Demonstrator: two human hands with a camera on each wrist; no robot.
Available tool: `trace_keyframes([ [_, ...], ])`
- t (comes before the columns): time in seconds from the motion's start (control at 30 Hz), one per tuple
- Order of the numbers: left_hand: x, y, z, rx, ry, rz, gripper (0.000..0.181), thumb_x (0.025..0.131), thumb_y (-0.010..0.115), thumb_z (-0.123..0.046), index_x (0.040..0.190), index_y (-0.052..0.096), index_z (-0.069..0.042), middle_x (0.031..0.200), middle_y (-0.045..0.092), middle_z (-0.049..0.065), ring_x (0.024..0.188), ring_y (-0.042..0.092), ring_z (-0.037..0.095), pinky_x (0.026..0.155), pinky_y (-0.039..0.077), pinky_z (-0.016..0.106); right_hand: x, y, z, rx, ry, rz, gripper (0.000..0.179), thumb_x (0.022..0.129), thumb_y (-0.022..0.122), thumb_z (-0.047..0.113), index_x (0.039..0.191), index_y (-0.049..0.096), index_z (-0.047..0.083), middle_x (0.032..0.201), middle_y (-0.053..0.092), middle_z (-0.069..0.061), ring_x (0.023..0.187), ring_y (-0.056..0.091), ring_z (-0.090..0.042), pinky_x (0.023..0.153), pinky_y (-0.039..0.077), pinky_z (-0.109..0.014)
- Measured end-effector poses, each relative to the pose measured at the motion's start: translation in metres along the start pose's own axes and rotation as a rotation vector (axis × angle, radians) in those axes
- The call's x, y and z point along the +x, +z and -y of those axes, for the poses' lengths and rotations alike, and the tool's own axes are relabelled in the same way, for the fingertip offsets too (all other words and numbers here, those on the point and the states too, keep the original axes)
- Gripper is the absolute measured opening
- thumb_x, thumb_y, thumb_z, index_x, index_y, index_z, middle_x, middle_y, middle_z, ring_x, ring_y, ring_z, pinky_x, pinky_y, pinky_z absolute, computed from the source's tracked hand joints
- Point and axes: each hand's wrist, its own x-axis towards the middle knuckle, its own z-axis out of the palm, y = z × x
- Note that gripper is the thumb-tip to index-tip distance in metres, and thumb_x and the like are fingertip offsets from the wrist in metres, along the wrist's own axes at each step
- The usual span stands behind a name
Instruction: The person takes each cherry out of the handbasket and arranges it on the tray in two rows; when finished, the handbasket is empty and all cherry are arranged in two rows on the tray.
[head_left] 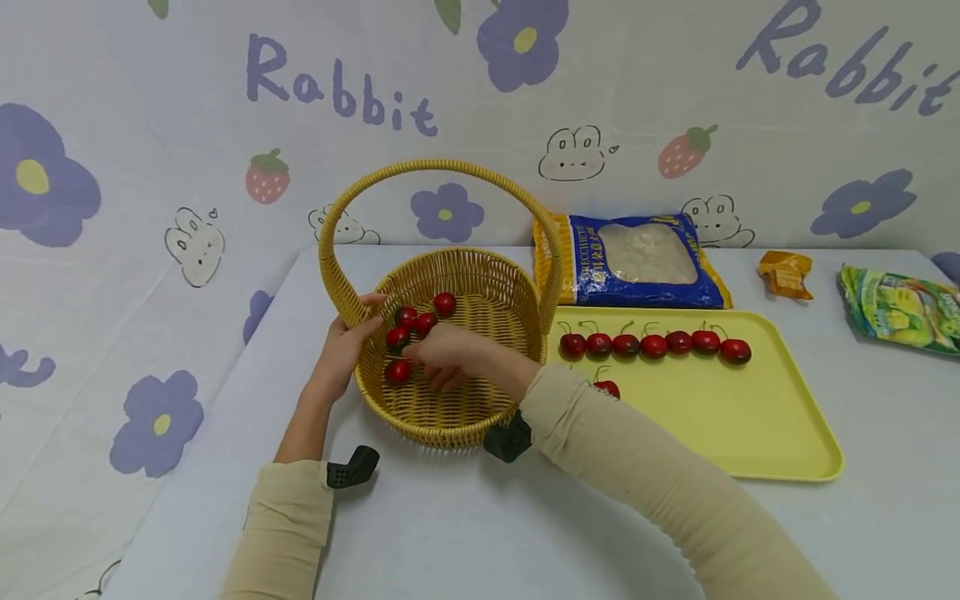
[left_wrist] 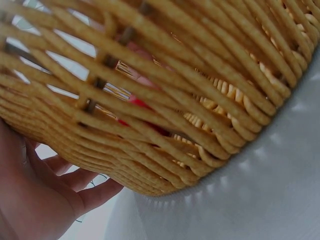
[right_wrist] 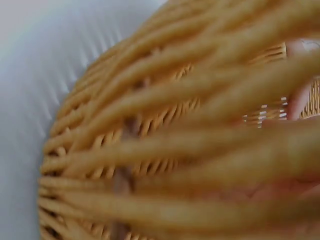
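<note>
A round woven basket (head_left: 450, 437) with a tall arched handle stands on the table. My left hand (head_left: 337, 354) grips its left rim by the foot of the handle; in the left wrist view, that hand's fingers (left_wrist: 97, 192) lie against the outer wickerwork. Inside the basket is my right hand (head_left: 456, 350), its fingertips among several dark red cherries (head_left: 399, 371). Whether it pinches one is hidden, and the wicker wall (right_wrist: 165, 150) blocks most of the right wrist view. More cherries (head_left: 653, 346) with stems form a row on the yellow tray (head_left: 727, 433), with another (head_left: 606, 388) below, partly behind my sleeve.
Behind the tray lies a blue and yellow pasta bag (head_left: 637, 260). Farther right are a small orange packet (head_left: 786, 273) and a green packet (head_left: 903, 308). A printed cloth (head_left: 480, 100) hangs at the back. My right forearm crosses the tray's near left corner.
</note>
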Motion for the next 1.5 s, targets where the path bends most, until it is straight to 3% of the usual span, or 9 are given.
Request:
trace_keyframes([
  [0.27,0.001,0.0,0.0,-0.014,-0.001,-0.001,0.038,0.1,0.043,-0.009,0.137,0.043,0.001,0.142,0.04,0.015,0.132,0.034,0.025,0.109,0.021,0.042,0.001,0.012,0.002,-0.13,-0.055,-0.005,0.029,0.096,0.056,0.027,0.1,0.067,0.0,0.09,0.066,-0.009,0.084,0.062,-0.022,0.076,0.05,-0.033],
  [0.47,0.0,0.0,-0.001,-0.017,0.006,-0.001,0.038,0.1,0.042,-0.008,0.136,0.043,0.002,0.142,0.04,0.016,0.132,0.034,0.025,0.109,0.021,0.041,0.0,0.018,0.004,-0.099,-0.064,0.056,0.025,0.094,0.061,0.025,0.081,0.067,0.004,0.077,0.062,-0.006,0.071,0.058,-0.018,0.068,0.049,-0.029],
  [0.57,0.0,0.001,-0.001,-0.016,0.015,0.002,0.037,0.1,0.042,-0.007,0.136,0.043,0.003,0.141,0.04,0.017,0.132,0.034,0.026,0.109,0.02,0.041,-0.001,0.018,0.004,-0.045,-0.076,0.112,0.022,0.091,0.065,0.023,0.078,0.067,0.005,0.071,0.057,-0.005,0.065,0.055,-0.016,0.064,0.048,-0.027],
  [0.8,-0.002,0.0,-0.002,-0.01,0.017,0.003,0.038,0.1,0.043,-0.009,0.136,0.043,0.002,0.141,0.041,0.016,0.132,0.033,0.025,0.109,0.02,0.041,0.0,0.019,0.004,0.121,-0.1,0.263,0.016,0.091,0.065,0.011,0.098,0.069,-0.002,0.086,0.066,-0.011,0.077,0.064,-0.022,0.079,0.053,-0.034],
  [1.0,-0.002,0.001,-0.002,-0.001,0.019,0.003,0.038,0.1,0.043,-0.01,0.136,0.043,0.002,0.141,0.041,0.016,0.133,0.033,0.025,0.11,0.019,0.041,-0.004,0.007,0.006,0.034,-0.149,0.223,0.027,0.089,0.069,0.018,0.11,0.068,0.0,0.089,0.067,-0.006,0.08,0.056,-0.021,0.081,0.049,-0.033],
  [1.17,-0.002,0.0,-0.002,0.009,0.009,0.002,0.038,0.1,0.044,-0.012,0.136,0.044,0.0,0.141,0.04,0.015,0.132,0.032,0.024,0.109,0.02,0.041,-0.01,-0.008,0.008,0.129,-0.14,0.245,0.037,0.09,0.068,0.015,0.122,0.059,-0.002,0.095,0.066,-0.011,0.091,0.061,-0.03,0.091,0.047,-0.039],
  [1.33,-0.001,0.0,-0.002,0.008,0.008,0.001,0.038,0.1,0.044,-0.012,0.136,0.044,0.0,0.141,0.04,0.016,0.131,0.034,0.025,0.109,0.021,0.041,-0.018,-0.021,0.006,0.182,-0.162,0.261,0.036,0.092,0.065,0.014,0.125,0.058,0.0,0.11,0.063,-0.019,0.101,0.061,-0.034,0.091,0.047,-0.04],
  [1.5,0.0,0.001,-0.002,0.003,0.008,-0.001,0.038,0.1,0.044,-0.01,0.136,0.044,0.001,0.142,0.04,0.015,0.132,0.033,0.024,0.109,0.021,0.04,-0.03,-0.034,-0.001,0.188,-0.188,0.23,0.035,0.091,0.066,0.014,0.123,0.059,0.002,0.106,0.063,-0.015,0.1,0.06,-0.032,0.093,0.046,-0.042],
])
